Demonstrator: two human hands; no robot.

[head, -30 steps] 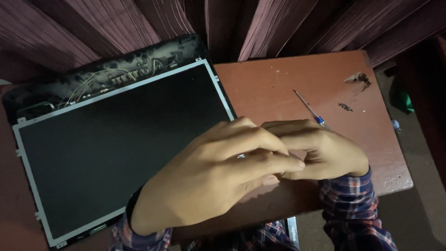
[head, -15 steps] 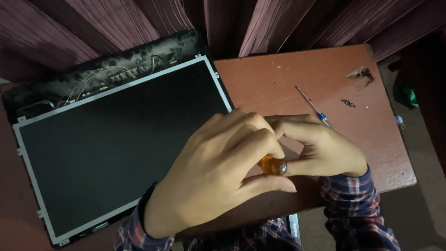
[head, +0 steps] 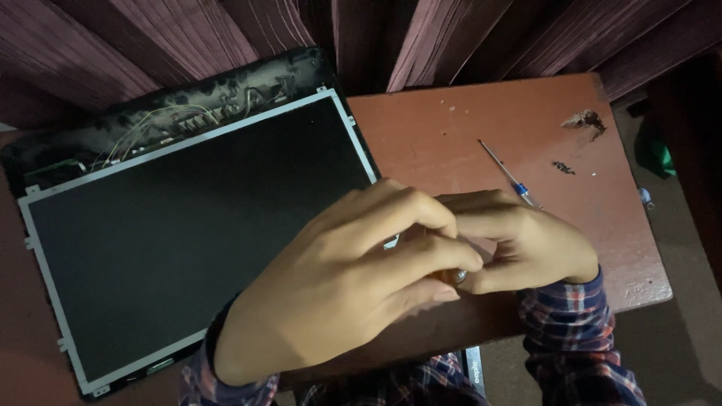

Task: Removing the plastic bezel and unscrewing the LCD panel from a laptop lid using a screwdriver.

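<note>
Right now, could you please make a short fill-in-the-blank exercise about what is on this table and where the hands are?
1. The dark screen panel lies on the ____ side of the reddish table.
2. The left hand and right hand are pressed ____ over the table's near edge.
3. A thin screwdriver with a ____ band lies beyond the right hand.

Missing words: left; together; blue

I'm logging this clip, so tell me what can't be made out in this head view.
- Small orange object: mostly covered by the left hand and right hand; its kind is unclear.
- Screwdriver: handle end hidden behind the right hand.
- Screen panel: lower right corner hidden by the left hand.
- Dark specks on the table: too small.
</note>
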